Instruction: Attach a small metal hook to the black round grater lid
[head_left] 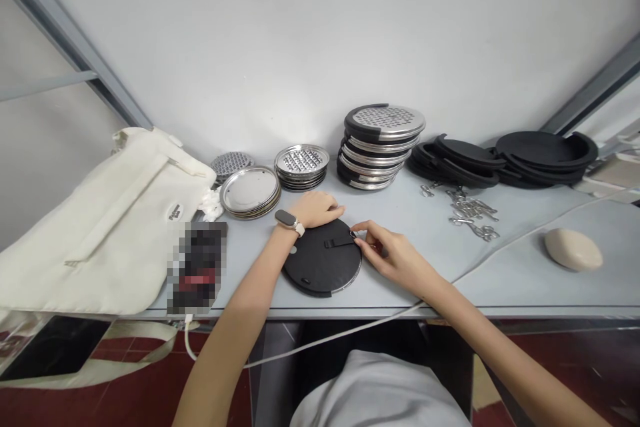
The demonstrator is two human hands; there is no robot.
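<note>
A round black plate-like cover (320,267) lies face down on the table in front of me, with a shiny metal rim showing at its lower right. My left hand (320,209), wearing a watch (287,218), is closed over the cover's far edge and holds it. A narrow black strap (341,241) runs across the cover's back to its right edge. There my right hand (385,250) pinches the strap's end between thumb and fingertips. A small shiny bit shows at that pinch, too small to make out.
Behind stand stacked metal grater discs (301,160), plain metal discs (250,191) and black-rimmed graters (383,147). Black covers (540,157) and loose metal clasps (475,210) lie right. A white cable (500,250) passes a beige rounded object (573,249). A cream bag (100,233) and blurred-out device (197,267) are left.
</note>
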